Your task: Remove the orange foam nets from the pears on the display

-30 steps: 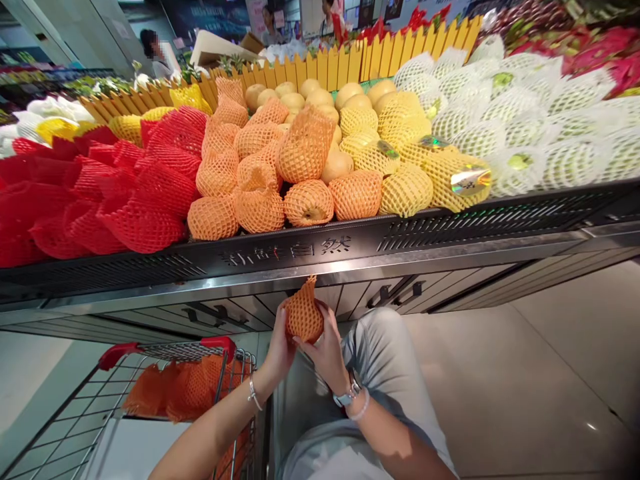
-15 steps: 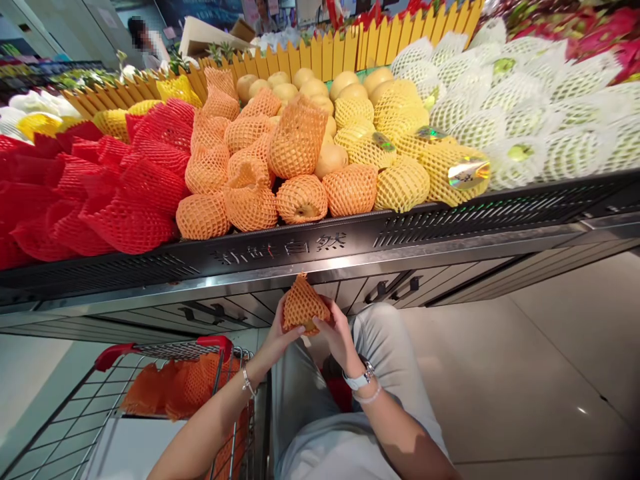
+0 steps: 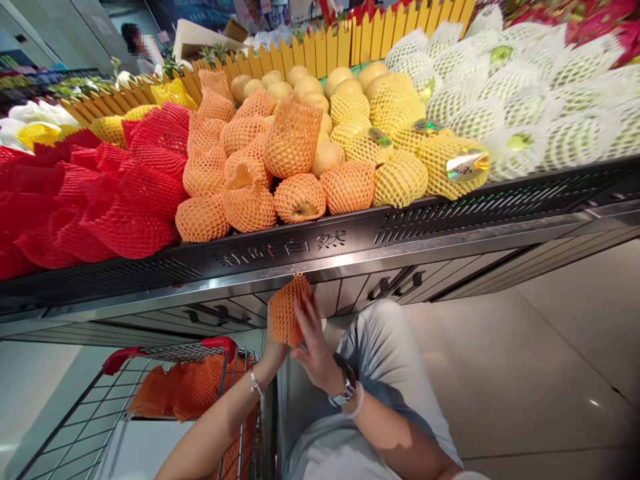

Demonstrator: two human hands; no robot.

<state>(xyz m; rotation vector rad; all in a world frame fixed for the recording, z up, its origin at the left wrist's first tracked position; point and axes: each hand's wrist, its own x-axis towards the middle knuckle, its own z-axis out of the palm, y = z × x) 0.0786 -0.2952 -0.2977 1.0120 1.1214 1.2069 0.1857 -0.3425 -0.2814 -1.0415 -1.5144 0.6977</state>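
Over my lap, just below the edge of the fruit stand, I hold a pear in an orange foam net (image 3: 286, 315). My left hand (image 3: 275, 348) is closed round its lower left side, with most of the fingers hidden behind it. The fingers of my right hand (image 3: 316, 353) are stretched out and lie against the net's right side. The net's gathered end points up, and it covers the fruit on the side I see. Closest on the display are several pears in orange nets (image 3: 300, 198).
A black display tray (image 3: 280, 248) runs across the front, bearing red-netted fruit (image 3: 135, 220), yellow-netted fruit (image 3: 401, 179) and white-netted fruit (image 3: 517, 143). At lower left stands a shopping cart (image 3: 220, 344) holding orange nets (image 3: 185, 390). A person (image 3: 145, 50) is behind the stand.
The netted pear has turned and shifted slightly left, both hands with it. My right hand has gone from gripping the fruit to lying along its side with straightened fingers.
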